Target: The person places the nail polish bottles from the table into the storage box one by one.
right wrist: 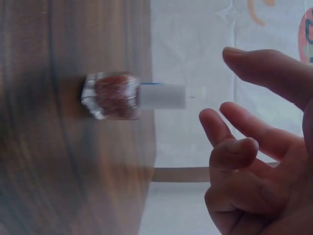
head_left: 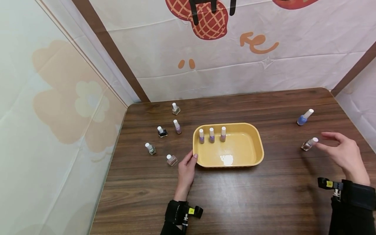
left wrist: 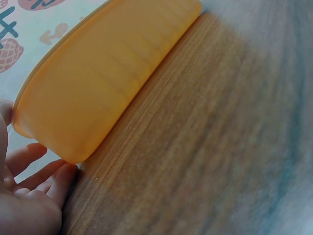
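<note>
Right hand (head_left: 343,153) beside a brown glitter bottle (head_left: 306,146)

The brown glitter bottle stands on the table (head_left: 282,192), towards its right edge. Near its white cap (right wrist: 163,96), the right hand's thumb and fingers are apart. A blue bottle (head_left: 302,120) stands farther back. The left hand (head_left: 186,171) pinches the corner of a yellow tray (head_left: 241,153) holding three bottles (head_left: 211,138); five others (head_left: 178,129) stand left of it

Yellow tray (head_left: 235,148), round-cornered; white-capped reddish glitter bottle (right wrist: 128,96) upright, right of tray.

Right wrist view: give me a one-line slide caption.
Empty right grip near a white-capped, reddish-brown bottle standing on the wood-grain table.
</note>
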The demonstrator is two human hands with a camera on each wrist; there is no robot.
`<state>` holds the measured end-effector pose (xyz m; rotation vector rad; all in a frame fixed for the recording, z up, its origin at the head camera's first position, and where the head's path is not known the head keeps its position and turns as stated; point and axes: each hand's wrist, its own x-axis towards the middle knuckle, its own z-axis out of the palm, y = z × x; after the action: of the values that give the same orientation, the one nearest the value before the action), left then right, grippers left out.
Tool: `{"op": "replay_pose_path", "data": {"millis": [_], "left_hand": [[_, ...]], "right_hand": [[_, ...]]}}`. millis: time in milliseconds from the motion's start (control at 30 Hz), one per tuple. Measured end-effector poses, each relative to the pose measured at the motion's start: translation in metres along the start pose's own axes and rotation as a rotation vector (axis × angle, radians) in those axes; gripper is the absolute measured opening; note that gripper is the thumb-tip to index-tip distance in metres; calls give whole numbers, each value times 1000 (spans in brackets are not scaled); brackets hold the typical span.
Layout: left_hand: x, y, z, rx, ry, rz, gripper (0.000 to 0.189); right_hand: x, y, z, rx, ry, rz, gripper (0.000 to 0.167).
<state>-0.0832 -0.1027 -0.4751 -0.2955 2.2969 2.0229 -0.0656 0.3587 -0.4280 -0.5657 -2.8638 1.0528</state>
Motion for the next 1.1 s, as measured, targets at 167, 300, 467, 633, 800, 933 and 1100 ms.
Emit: {"op": "replay_pose_path", "data": {"millis": [167, 300, 467, 633, 800, 933, 1100], "left_hand": [[0, 1, -1, 2, -3, 3, 43], [-1, 1, -1, 8, -3, 11, 43], [-1, 2, -1, 12, -3, 8, 42], [-1, 2, -1, -5, -3, 3, 42], [-2, 1, -1, -18, -8, 1, 42], [-2, 1, 0, -20, -6, 7, 42], [-2, 0, 0, -33, -6, 12, 41]], "right_hand": [[2, 12, 8, 33, -41, -8, 63], [4, 16, 14, 71, -80, 23, 66], [6, 18, 20, 96, -102, 57, 67], [9, 19, 24, 104, -62, 44, 61], [11, 21, 24, 148, -31, 29, 44], [13, 21, 27, 161, 2, 24, 36], [14, 22, 29, 137, 18, 27, 42]]}}
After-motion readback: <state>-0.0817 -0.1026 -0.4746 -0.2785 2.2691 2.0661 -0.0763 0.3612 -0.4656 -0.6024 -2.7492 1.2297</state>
